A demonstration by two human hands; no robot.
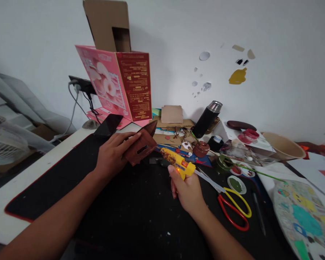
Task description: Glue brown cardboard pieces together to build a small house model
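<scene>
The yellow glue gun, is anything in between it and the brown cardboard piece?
Nothing visible: the glue gun in the right hand has its front end close to the brown piece the left hand holds.

Forearms uncovered, slim, even in outline, each narrowing toward the wrist: left forearm (pixel 67 213) on the side of the desk's (pixel 29 173) left edge, right forearm (pixel 219 231) on the side of its right edge. Left grip (pixel 112 151), a bare hand: back and knuckles showing, fingers (pixel 130 141) long and slender. Right grip (pixel 189 191), also a bare hand: thumb (pixel 176 176) rounded at its tip, other fingers partly hidden, detail soft.
</scene>
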